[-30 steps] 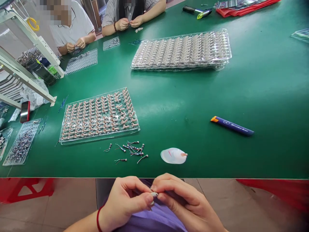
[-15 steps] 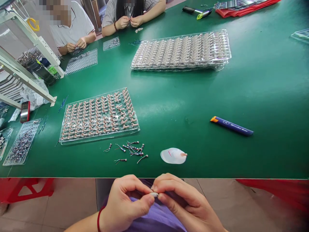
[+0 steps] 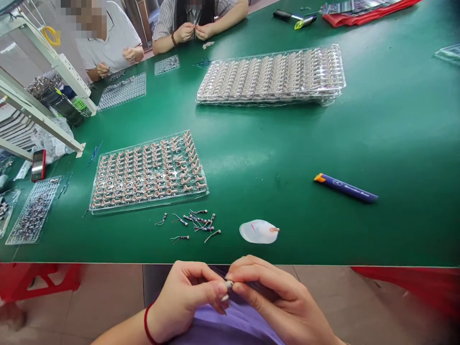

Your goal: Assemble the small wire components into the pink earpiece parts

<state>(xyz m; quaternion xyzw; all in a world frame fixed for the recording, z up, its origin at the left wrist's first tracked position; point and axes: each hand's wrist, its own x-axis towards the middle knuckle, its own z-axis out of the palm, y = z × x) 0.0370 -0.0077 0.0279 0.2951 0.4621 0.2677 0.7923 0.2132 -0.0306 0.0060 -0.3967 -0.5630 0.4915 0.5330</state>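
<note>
My left hand, with a red cord on its wrist, pinches a small pale part between thumb and fingers. My right hand closes its thumb and fingertips on the other end of the same part. Both hands meet in front of the table edge, above a purple garment; the fingertips cover most of the part, so its exact kind does not show. Beyond them several small wired components lie loose on the green table. Right of these rests a translucent white dish with a pinkish-brown piece on its rim.
A clear tray of beige earphone-like shells lies left; stacked trays sit farther back. A blue pen-shaped object with an orange end is at right. A phone and parts tray are far left. Two people work across the table.
My fingers shift slightly and turn the small pale part between them. Across the table, the hands of the person in white have moved apart. The loose components stay put.
</note>
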